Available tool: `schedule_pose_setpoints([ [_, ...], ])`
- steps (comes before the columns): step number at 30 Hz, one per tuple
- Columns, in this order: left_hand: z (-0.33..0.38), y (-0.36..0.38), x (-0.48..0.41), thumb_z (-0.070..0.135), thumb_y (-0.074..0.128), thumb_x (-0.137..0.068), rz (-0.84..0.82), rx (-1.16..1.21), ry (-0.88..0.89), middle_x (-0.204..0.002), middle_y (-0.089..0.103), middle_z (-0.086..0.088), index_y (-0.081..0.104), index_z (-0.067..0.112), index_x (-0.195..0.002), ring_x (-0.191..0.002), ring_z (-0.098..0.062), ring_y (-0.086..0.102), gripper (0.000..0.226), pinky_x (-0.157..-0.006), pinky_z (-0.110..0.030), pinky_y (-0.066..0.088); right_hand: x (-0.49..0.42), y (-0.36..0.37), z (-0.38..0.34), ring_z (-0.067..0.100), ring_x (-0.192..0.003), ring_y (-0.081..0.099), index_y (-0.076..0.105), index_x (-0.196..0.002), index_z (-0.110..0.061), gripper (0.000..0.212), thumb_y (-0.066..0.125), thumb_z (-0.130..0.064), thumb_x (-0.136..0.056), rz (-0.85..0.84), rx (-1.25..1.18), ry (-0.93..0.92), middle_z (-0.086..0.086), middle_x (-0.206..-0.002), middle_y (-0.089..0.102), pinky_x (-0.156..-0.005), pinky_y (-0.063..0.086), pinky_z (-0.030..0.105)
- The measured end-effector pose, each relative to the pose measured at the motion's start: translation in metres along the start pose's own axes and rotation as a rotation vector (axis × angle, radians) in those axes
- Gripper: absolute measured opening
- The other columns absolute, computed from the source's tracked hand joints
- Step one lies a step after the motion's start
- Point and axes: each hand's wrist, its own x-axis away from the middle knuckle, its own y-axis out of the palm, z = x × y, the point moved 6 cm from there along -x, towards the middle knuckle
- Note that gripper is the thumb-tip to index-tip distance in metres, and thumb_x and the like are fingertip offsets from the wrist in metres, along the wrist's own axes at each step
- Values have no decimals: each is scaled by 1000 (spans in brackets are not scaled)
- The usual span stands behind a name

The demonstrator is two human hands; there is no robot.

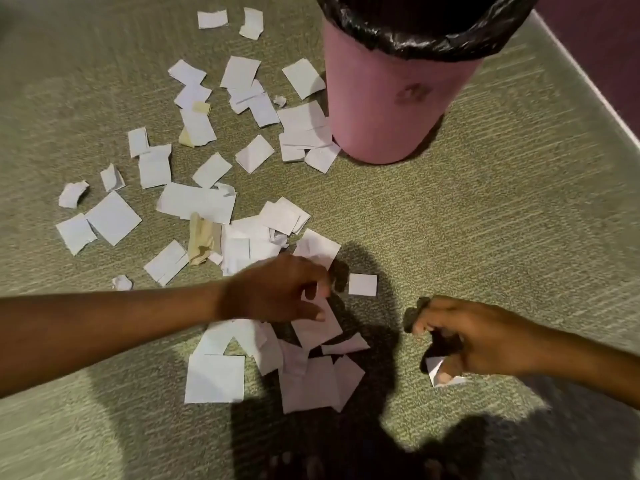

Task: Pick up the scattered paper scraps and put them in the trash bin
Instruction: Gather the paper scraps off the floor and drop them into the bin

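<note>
Floor: green ribbed carpet met a purple wall.
Trash bin: pink, stood well beyond both fingertips.
Paper scraps: lay under and beyond the left fingers.
Left hand: curled onto scraps; grip unclear.
Right hand: loosely curled, thumb on a folded scrap; hold unclear.

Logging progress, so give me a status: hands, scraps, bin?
Left hand down on the near pile, grip unclear. Right hand pinching small scrap. Many paper scraps on carpet; trash bin upright, nothing blocking it.
</note>
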Motion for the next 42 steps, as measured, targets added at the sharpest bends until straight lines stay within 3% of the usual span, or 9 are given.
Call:
schedule_pose_setpoints([
  [4, 4, 57, 19, 81, 76, -74, -87, -249, 78, -132, 54, 10, 48, 33, -140, -110, -15, 61, 85, -78, -36, 55, 14, 46, 3, -2, -103, 45, 34, -156, -50, 88, 78, -65, -80, 32, 315, -87, -22, -124, 36, -64, 56, 28],
  [7, -9, 82, 38, 91, 73, -67, -140, -325, 155, -138, 54, 1, 50, 26, -146, -117, -19, 57, 104, -85, -35, 52, 20, 62, 3, 8, -112, 53, 45, -154, -44, 91, 87, -49, -74, 117, 339, -125, -8, -133, 46, -56, 56, 25],
  [11, -9, 82, 54, 58, 80, -87, -46, -205, 324, -130, 60, -14, 65, 13, -137, -105, -32, 62, 69, -84, -39, 53, 21, 63, -4, 11, -111, 62, 57, -141, -38, 82, 94, -20, -71, 176, 342, -152, -4, -137, 52, -53, 54, 22],
  [15, -7, 86, 56, 21, 68, -99, 18, -172, 375, -121, 59, -16, 65, 9, -135, -104, -35, 62, 38, -81, -48, 58, 19, 62, 2, 4, -99, 66, 58, -135, -39, 74, 93, -15, -75, 212, 222, -177, -11, -131, 54, -60, 55, 17],
  [21, -5, 83, 48, 29, 72, -103, -4, -114, 352, -99, 64, 0, 71, 21, -108, -89, -23, 66, 9, -70, -37, 59, -4, 26, -5, 4, -104, 70, 51, -153, -47, 68, 75, -17, -97, 283, 0, -249, -12, -127, 68, -78, 62, 33],
  [26, 4, 75, 47, 24, 78, -94, -2, 25, 213, -96, 67, 14, 78, 29, -93, -90, 9, 62, 5, -67, -32, 58, -60, -9, -38, 16, -104, 68, 51, -147, -38, 64, 79, -15, -94, 344, -46, -273, -7, -116, 72, -86, 59, 43],
  [32, 32, 99, 55, 34, 76, -94, 63, -104, 280, -123, 67, -2, 73, 24, -88, -104, -20, 66, 11, -84, -35, 56, -114, -18, -43, 33, -104, 65, 46, -151, -21, 94, 92, -11, -70, 402, 180, -240, 1, -130, 50, -78, 59, 49],
  [37, 34, 118, 58, 35, 73, -90, 33, -161, 198, -130, 62, -7, 72, 28, -85, -107, -26, 64, 9, -81, -38, 58, -114, -17, -40, 29, -101, 67, 56, -119, -30, 61, 93, -27, -70, 457, 188, -256, -7, -123, 52, -74, 59, 47],
  [42, 26, 124, 59, 35, 70, -96, -12, -332, 228, -119, 63, -4, 74, 28, -93, -101, -23, 61, 9, -71, -37, 59, -101, -4, -36, 24, -96, 71, 52, -110, -35, 32, 77, -35, -90, 458, 131, -209, -9, -107, 67, -75, 57, 44],
])
